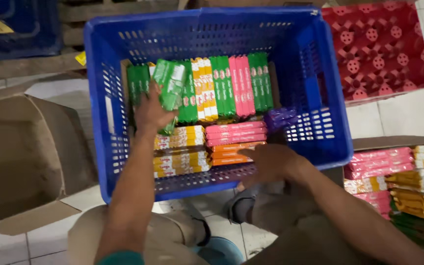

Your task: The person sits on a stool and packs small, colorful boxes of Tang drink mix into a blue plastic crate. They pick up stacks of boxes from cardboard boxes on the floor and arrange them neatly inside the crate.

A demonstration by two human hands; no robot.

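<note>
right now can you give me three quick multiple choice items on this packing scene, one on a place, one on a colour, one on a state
1. Where does the open cardboard box lie from the blue crate?
A. on its left
B. inside it
C. on top of it

2. What colour is the packet in the left hand?
A. purple
B. green
C. white

3. How is the right hand?
A. gripping a red tray
B. raised clear above the crate
C. low at the crate's near edge, by the orange packets

Answers: 1 A, the box sits off the crate's left wall; 2 B, the wrapper is green; 3 C, the hand rests beside the orange stack.
</note>
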